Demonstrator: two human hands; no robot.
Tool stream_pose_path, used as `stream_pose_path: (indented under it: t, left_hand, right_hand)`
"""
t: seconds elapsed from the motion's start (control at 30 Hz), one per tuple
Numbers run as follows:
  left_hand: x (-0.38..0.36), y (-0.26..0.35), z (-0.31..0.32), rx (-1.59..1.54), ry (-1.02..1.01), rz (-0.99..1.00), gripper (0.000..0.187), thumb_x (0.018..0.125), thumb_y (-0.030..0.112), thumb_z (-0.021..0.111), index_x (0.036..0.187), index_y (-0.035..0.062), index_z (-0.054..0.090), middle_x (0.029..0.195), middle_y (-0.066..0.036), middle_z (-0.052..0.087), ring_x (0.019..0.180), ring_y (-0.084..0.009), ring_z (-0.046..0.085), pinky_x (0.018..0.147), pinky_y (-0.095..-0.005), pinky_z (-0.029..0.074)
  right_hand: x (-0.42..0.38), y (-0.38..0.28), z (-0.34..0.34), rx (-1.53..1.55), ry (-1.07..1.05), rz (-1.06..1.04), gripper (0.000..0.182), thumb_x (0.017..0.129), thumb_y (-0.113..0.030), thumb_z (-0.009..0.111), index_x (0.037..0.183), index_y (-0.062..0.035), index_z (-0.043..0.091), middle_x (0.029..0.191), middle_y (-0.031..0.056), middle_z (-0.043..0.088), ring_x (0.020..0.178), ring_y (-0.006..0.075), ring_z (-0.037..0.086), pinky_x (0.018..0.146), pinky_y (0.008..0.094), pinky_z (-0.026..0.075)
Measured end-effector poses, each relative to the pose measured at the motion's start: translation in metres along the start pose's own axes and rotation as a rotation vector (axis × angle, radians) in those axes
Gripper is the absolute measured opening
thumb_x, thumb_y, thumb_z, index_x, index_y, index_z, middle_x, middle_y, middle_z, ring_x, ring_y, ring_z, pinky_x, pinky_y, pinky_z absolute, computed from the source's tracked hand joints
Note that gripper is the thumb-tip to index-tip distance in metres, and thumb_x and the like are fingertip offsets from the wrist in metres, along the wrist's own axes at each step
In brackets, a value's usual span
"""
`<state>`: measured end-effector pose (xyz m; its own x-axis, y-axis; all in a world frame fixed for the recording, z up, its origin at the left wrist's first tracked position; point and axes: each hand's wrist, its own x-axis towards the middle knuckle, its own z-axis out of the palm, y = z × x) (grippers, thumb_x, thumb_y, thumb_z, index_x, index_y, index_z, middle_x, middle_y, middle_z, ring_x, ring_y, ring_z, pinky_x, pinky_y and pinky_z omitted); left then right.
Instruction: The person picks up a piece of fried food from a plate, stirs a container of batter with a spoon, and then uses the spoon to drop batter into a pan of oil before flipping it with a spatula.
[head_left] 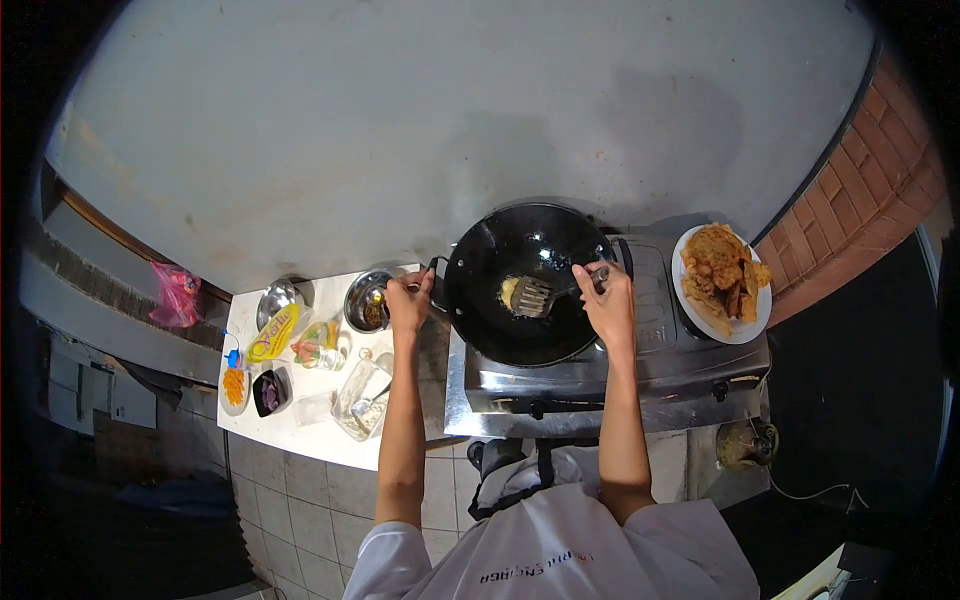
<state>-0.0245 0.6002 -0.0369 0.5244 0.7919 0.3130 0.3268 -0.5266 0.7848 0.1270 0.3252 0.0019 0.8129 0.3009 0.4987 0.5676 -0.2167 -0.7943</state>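
A black wok (485,335) sits on the stove, with a shiny oily inside. My left hand (408,302) is closed at the wok's left loop handle (437,268). My right hand (608,305) is wrapped round the handle of a slotted spatula (532,297). The spatula's head rests low in the wok, against a small pale-yellow piece of food (508,292). Just left of my left hand stands a metal bowl (352,306) with a dark mixture in it.
A white plate of fried pieces (722,275) stands on the right of the steel gas stove (600,385). The white table (300,435) at left bears a clear container (352,425), a yellow packet (272,335), a plate of orange shreds (234,390) and a black bowl (269,393). A grey wall (400,150) rises behind.
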Motion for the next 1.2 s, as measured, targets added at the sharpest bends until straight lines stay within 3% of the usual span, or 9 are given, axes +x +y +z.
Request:
stream_pose_path:
  t: [0.03, 0.13, 0.2, 0.57, 0.6, 0.63, 1.2]
  left_hand:
    - [0.0, 0.0, 0.0, -0.001, -0.001, -0.001, 0.028, 0.079, 0.023, 0.072, 0.091, -0.0018, 0.071, 0.075, -0.02, 0.068, 0.069, -0.0255, 0.067, 0.068, -0.0341, 0.05]
    - [0.0, 0.001, -0.001, 0.001, -0.014, -0.027, 0.028, 0.079, 0.024, 0.072, 0.092, -0.0013, 0.071, 0.076, -0.02, 0.068, 0.069, -0.0263, 0.067, 0.069, -0.0348, 0.05]
    - [-0.002, 0.005, -0.001, 0.047, -0.003, -0.016, 0.027, 0.081, 0.023, 0.071, 0.09, -0.002, 0.071, 0.077, -0.017, 0.07, 0.067, -0.0174, 0.066, 0.066, -0.0299, 0.049]
    - [-0.002, 0.006, -0.001, 0.016, 0.011, -0.016, 0.028, 0.078, 0.024, 0.073, 0.09, -0.0015, 0.071, 0.077, -0.019, 0.069, 0.069, -0.0227, 0.067, 0.068, -0.033, 0.05]
    - [-0.002, 0.004, 0.0, 0.007, 0.031, 0.011, 0.03, 0.078, 0.025, 0.073, 0.09, -0.0025, 0.071, 0.075, -0.02, 0.068, 0.067, -0.0245, 0.067, 0.067, -0.0338, 0.05]
    - [-0.001, 0.002, 0.001, 0.007, 0.033, 0.011, 0.03, 0.078, 0.025, 0.073, 0.09, -0.0025, 0.071, 0.075, -0.02, 0.068, 0.067, -0.0245, 0.067, 0.067, -0.0338, 0.05]
    - [0.0, -0.002, 0.002, -0.019, 0.021, 0.022, 0.027, 0.078, 0.021, 0.074, 0.09, -0.0025, 0.071, 0.074, -0.018, 0.068, 0.062, -0.0205, 0.064, 0.063, -0.0312, 0.049]
  right_hand:
    - [-0.001, -0.003, 0.001, 0.14, -0.087, 0.18, 0.022, 0.087, -0.016, 0.065, 0.08, 0.0048, 0.06, 0.061, 0.0077, 0.058, 0.048, 0.015, 0.056, 0.043, 0.0274, 0.043]
    - [-0.002, -0.01, 0.002, 0.312, -0.142, 0.351, 0.018, 0.087, -0.014, 0.064, 0.086, 0.0025, 0.058, 0.062, 0.008, 0.058, 0.051, 0.0144, 0.059, 0.048, 0.0301, 0.046]
    - [-0.003, -0.008, 0.004, 0.327, -0.141, 0.343, 0.016, 0.087, -0.012, 0.063, 0.087, 0.0019, 0.056, 0.063, 0.0078, 0.058, 0.05, 0.0136, 0.058, 0.047, 0.0282, 0.047]
    - [-0.005, 0.0, 0.007, 0.311, -0.069, 0.31, 0.008, 0.087, -0.003, 0.058, 0.087, 0.0026, 0.053, 0.068, 0.0099, 0.061, 0.05, 0.014, 0.059, 0.045, 0.028, 0.045]
    - [-0.005, 0.004, 0.006, 0.301, -0.09, 0.298, 0.008, 0.089, -0.003, 0.057, 0.088, 0.0023, 0.052, 0.073, 0.0102, 0.062, 0.05, 0.0118, 0.057, 0.043, 0.0252, 0.044]
    - [-0.004, 0.004, 0.005, 0.291, -0.111, 0.285, 0.007, 0.09, -0.003, 0.056, 0.089, 0.0019, 0.051, 0.078, 0.0105, 0.063, 0.049, 0.0096, 0.055, 0.04, 0.0223, 0.043]
    - [-0.003, 0.012, 0.007, 0.143, -0.048, 0.198, 0.007, 0.089, -0.002, 0.057, 0.086, 0.0022, 0.052, 0.075, 0.0087, 0.063, 0.049, 0.0091, 0.053, 0.043, 0.0238, 0.043]
